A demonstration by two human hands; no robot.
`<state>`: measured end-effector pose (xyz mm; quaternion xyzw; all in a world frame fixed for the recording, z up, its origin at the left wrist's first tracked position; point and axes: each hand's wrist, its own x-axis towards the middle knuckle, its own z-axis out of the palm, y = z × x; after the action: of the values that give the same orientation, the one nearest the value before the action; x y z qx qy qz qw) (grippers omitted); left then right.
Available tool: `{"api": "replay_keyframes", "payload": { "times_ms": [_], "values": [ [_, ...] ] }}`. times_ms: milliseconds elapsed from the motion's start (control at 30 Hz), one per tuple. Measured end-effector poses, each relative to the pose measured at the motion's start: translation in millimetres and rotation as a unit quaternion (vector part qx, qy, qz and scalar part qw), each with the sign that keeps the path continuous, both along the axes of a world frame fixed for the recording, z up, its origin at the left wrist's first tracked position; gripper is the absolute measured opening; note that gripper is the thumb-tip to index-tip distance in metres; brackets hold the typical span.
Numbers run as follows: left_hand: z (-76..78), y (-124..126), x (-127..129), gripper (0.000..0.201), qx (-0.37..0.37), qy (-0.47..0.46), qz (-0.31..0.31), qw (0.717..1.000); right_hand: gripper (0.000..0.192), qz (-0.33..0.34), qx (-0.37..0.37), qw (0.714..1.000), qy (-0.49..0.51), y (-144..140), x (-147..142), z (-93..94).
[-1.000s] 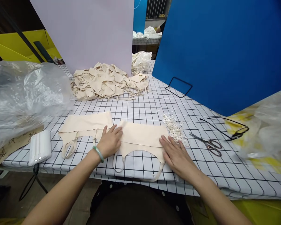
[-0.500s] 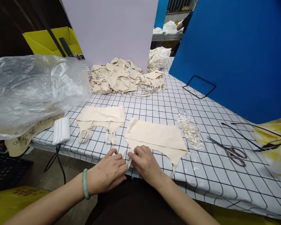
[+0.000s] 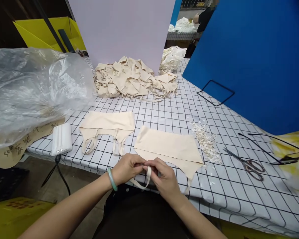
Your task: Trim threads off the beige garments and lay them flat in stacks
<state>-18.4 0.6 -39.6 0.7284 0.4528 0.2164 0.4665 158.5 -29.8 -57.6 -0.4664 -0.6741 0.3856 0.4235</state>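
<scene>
Strap [image 3: 142, 182] of thin beige fabric hangs in a loop off the near edge of the table [image 3: 229, 186], pinched from both sides at its upper ends. It belongs to the beige garment piece [image 3: 168, 147] lying flat on the grid-patterned cloth just beyond the hands. The left hand [image 3: 127, 168], a green bangle [image 3: 112, 179] on its wrist, has its fingers closed on the strap's left end; the right hand [image 3: 164, 177] is closed on the other end, thumb and forefinger meeting on the band, the two hands almost touching. The strap looks light, soft and limp, so it would sag wherever unsupported; I'd judge it best gripped right at the ends, as here, near where it joins the panel.

Left of this piece lies a second garment piece [image 3: 107, 124], straps trailing toward the edge, and beside that a white power bank [image 3: 61, 139]. To the right sit a small heap of trimmings [image 3: 205, 139] and scissors [image 3: 249, 163]. Farther back are a clear plastic bag [image 3: 32, 89] and a pile of beige pieces [image 3: 134, 79] against a pale board [image 3: 124, 30].
</scene>
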Motion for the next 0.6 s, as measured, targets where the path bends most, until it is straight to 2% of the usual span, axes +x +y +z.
{"api": "replay_keyframes", "payload": {
  "times_ms": [133,233,333,433,600],
  "values": [
    [-2.3,3.6,5.4,0.019,0.030,0.025,0.007,0.999,0.018,-0.005,-0.108,0.992,0.069,18.3,12.9,9.7],
    [-2.5,4.6,6.2,0.015,0.026,0.057,0.002,0.998,0.025,-0.059,-0.217,0.966,0.125,40.9,27.4,16.2],
    [-0.9,5.8,6.0,0.015,0.014,0.070,-0.004,0.997,0.038,-0.093,-0.284,0.941,0.158,63.4,39.3,18.3],
    [0.0,6.5,6.0,0.016,0.013,0.079,-0.003,0.997,0.047,-0.102,-0.316,0.921,0.202,80.2,44.8,16.0],
    [-1.6,4.9,6.9,0.016,0.006,0.105,-0.001,0.994,0.050,-0.136,-0.302,0.894,0.302,96.5,41.6,15.3]
  ]
}}
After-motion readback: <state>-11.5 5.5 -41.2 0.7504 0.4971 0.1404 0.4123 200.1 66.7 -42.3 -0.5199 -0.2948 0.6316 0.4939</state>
